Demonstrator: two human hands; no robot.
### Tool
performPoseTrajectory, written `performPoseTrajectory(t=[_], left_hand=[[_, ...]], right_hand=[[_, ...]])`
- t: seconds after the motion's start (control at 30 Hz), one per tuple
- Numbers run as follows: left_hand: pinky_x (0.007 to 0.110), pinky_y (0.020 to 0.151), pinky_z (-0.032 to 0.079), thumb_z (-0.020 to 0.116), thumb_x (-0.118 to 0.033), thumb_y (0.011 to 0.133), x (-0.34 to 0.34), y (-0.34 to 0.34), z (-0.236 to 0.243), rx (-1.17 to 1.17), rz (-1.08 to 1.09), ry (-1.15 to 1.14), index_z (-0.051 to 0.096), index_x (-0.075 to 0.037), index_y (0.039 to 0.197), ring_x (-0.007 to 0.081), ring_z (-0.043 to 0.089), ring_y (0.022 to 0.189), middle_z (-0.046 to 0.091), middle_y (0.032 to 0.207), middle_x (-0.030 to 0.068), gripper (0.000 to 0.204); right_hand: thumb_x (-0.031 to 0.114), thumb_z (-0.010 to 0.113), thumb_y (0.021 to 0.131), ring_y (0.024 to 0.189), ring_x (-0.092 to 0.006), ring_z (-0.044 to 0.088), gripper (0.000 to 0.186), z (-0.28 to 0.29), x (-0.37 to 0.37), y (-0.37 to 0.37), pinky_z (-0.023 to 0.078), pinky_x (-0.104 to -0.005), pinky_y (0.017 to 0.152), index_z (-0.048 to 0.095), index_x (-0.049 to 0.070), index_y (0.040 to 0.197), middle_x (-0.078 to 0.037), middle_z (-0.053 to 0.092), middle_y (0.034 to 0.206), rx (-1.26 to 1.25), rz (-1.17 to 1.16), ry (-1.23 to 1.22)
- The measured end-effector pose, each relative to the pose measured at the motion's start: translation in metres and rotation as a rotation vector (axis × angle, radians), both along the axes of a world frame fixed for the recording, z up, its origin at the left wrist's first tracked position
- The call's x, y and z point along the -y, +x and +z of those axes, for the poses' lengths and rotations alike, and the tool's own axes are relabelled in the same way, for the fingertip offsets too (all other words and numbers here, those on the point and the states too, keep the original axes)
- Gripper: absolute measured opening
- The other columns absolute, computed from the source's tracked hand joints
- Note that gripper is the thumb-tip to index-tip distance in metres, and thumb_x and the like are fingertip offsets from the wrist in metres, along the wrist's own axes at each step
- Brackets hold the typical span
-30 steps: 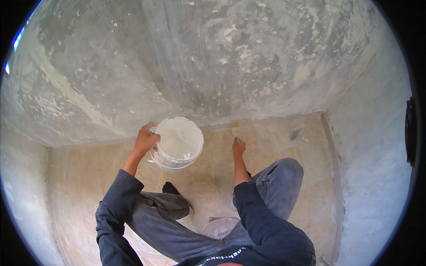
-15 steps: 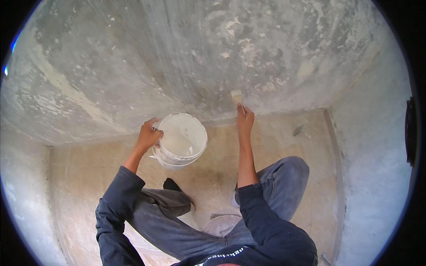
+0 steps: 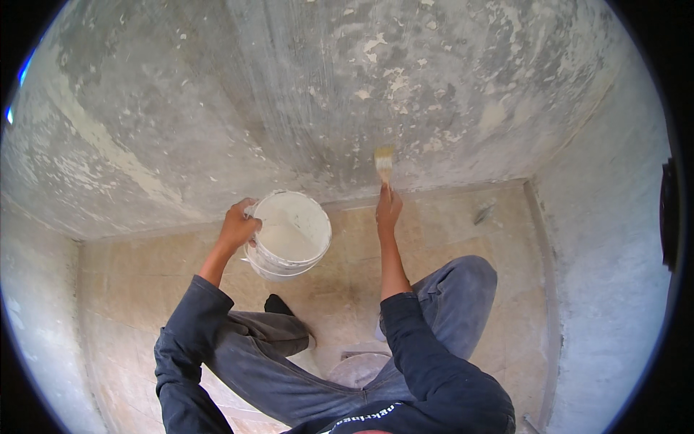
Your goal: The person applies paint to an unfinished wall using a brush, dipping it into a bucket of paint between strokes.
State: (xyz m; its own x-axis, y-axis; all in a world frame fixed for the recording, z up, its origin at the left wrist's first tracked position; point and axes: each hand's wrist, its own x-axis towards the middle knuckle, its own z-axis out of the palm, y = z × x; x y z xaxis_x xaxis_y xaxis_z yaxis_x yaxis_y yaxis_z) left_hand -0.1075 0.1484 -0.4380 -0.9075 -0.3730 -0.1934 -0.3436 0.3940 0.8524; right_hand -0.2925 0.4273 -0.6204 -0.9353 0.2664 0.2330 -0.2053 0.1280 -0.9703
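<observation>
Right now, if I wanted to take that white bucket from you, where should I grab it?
Probably the bucket rim, on the free side facing the right hand with the brush. The left hand already grips the opposite rim, it is held upright and open-topped with white mix inside, so come from beside, keeping it level.

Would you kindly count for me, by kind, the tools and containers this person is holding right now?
Buckets: 1, a white bucket gripped at its rim by the left hand.
Brushes: 1, a paintbrush held by the right hand, bristles up against the grey wall.
Total: 2
</observation>
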Motion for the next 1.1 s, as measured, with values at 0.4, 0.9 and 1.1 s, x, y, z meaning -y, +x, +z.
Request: performPoseTrajectory(t=[0.4,0.9,1.1], left_hand=[[0.030,0.039,0.049,0.054,-0.001,0.063,-0.013,-0.012,-0.003,0.014,-0.038,0.011,0.056,0.004,0.114,0.0191,0.059,0.049,0.063,0.067,0.0145,0.052],[0.029,0.038,0.046,0.053,0.001,0.065,-0.069,-0.060,0.002,0.022,-0.193,0.028,0.054,0.004,0.117,0.0178,0.056,0.044,0.061,0.064,0.0120,0.052],[0.030,0.038,0.047,0.053,0.001,0.066,-0.086,-0.075,-0.010,0.031,-0.213,0.113,0.054,0.004,0.115,0.0186,0.057,0.047,0.061,0.068,0.0127,0.050]], right_hand=[[0.028,0.059,0.088,0.037,-0.0149,0.044,0.036,-0.112,-0.013,0.022,0.035,-0.0312,0.037,0.057,0.000,0.064,-0.005,0.047,0.049,0.474,0.011,-0.184],[0.025,0.058,0.090,0.050,-0.0069,0.035,0.032,0.095,-0.063,-0.015,0.028,-0.0284,0.044,0.057,-0.001,0.071,0.003,0.039,0.055,0.051,0.035,-0.202],[0.029,0.059,0.091,0.056,-0.0034,0.036,0.034,0.182,-0.064,0.005,0.029,-0.0240,0.049,0.062,-0.003,0.078,0.006,0.037,0.056,0.052,0.133,-0.465]])
